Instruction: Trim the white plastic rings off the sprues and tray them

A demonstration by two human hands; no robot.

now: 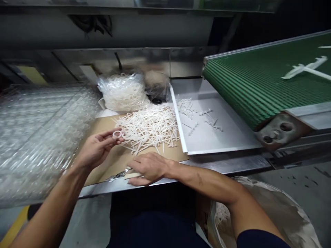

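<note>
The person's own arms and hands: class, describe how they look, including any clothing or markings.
The left hand and right hand are ungloved, and both forearms are bare. A dark navy short sleeve covers the right upper arm. A small, faint dark mark shows on the right forearm.

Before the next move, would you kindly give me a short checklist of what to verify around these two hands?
1. White ring pinched in the fingertips of the left hand: ok.
2. Metal tool in the right hand: ok; firmness of the grip, cannot tell.
3. Pile of white sticks resting on the cardboard: ok.
4. White tray free of loose pieces: not ok, several lie in it.
5. Green conveyor stopped: cannot tell from one picture.
</note>
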